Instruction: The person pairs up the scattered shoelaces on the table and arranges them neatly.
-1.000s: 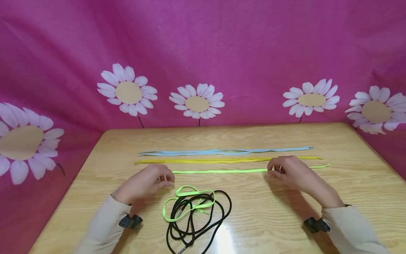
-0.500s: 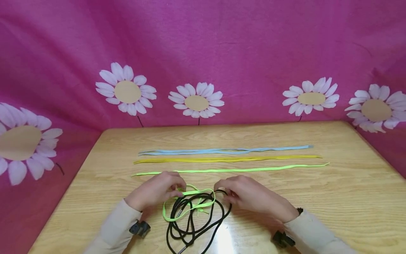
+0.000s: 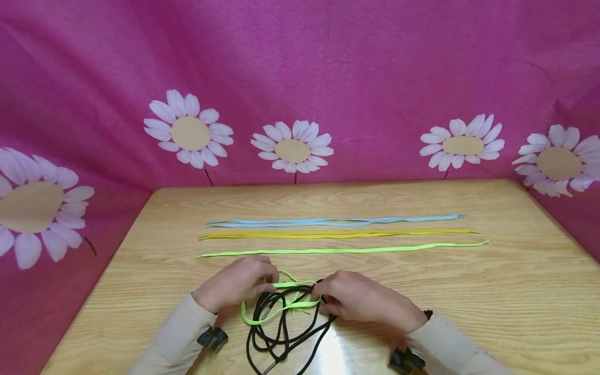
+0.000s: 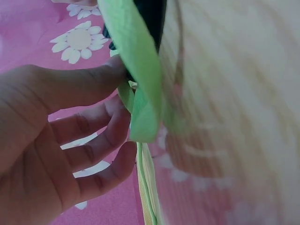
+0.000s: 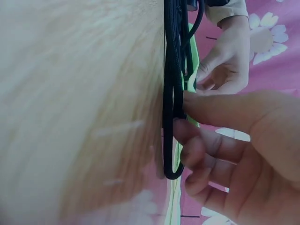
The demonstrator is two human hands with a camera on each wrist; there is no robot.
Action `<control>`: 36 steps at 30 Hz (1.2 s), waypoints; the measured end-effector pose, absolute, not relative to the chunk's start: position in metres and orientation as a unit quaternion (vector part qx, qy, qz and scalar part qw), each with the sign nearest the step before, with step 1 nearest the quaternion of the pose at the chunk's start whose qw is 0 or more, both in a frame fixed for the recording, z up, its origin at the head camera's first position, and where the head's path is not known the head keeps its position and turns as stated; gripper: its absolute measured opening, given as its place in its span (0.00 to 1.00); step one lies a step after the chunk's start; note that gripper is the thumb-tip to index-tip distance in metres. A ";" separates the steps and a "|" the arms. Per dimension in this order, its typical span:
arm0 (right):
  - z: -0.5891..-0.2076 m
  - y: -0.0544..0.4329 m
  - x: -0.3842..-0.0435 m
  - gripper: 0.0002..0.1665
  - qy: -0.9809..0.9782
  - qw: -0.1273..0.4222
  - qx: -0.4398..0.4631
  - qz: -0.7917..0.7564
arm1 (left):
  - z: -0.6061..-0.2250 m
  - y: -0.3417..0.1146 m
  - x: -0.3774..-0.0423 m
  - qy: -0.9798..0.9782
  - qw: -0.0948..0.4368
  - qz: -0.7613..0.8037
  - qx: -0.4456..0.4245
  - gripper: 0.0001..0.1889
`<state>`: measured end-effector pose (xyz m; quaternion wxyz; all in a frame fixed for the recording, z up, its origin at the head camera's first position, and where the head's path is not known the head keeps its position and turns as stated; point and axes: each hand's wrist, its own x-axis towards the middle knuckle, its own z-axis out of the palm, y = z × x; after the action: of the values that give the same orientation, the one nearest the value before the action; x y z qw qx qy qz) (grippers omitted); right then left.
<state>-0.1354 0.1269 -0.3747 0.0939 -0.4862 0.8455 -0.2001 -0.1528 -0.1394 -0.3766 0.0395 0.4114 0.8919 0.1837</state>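
A loose neon-green shoelace (image 3: pixel 261 322) lies looped over a tangle of black round shoelaces (image 3: pixel 300 341) near the front of the table. My left hand (image 3: pixel 241 284) pinches the green lace at its upper left; in the left wrist view the flat green lace (image 4: pixel 140 75) passes at the thumb and index fingertips. On the other side, my right hand (image 3: pixel 363 298) pinches the green loop's right end, close to the black cords. From the right wrist camera, a black cord loop (image 5: pixel 169 140) partly hides those fingertips.
Behind the hands, a straight green shoelace (image 3: pixel 347 251), yellow shoelaces (image 3: pixel 337 235) and light-blue shoelaces (image 3: pixel 304 223) lie in rows across the wooden table (image 3: pixel 506 291). A pink cloth (image 3: pixel 375 78) with daisies hangs behind the table.
Both hands have left the straight green lace and come down to the tangle. The right hand has travelled far to the left; the loose green loop's right end has shifted slightly.
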 end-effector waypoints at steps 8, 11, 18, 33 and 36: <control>-0.378 0.130 -0.138 0.11 0.834 0.075 -0.501 -0.217 | -0.376 -0.143 -0.152 0.892 0.047 0.195 0.405 0.03; -0.378 0.131 -0.139 0.10 0.832 0.068 -0.506 -0.217 | -0.375 -0.145 -0.151 0.893 0.051 0.201 0.399 0.04; -0.377 0.134 -0.142 0.09 0.832 0.056 -0.510 -0.211 | -0.375 -0.145 -0.152 0.890 0.046 0.203 0.405 0.06; -0.364 0.155 -0.149 0.10 0.846 0.038 -0.477 -0.236 | -0.367 -0.156 -0.155 0.891 0.047 0.212 0.400 0.08; -0.359 0.162 -0.151 0.13 0.853 0.043 -0.458 -0.246 | -0.363 -0.159 -0.155 0.894 0.041 0.209 0.395 0.06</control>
<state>-0.1510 0.1622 -0.3591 0.0426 -0.4581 0.8531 -0.2461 -0.1552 -0.1592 -0.3631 0.0409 0.3946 0.8937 0.2094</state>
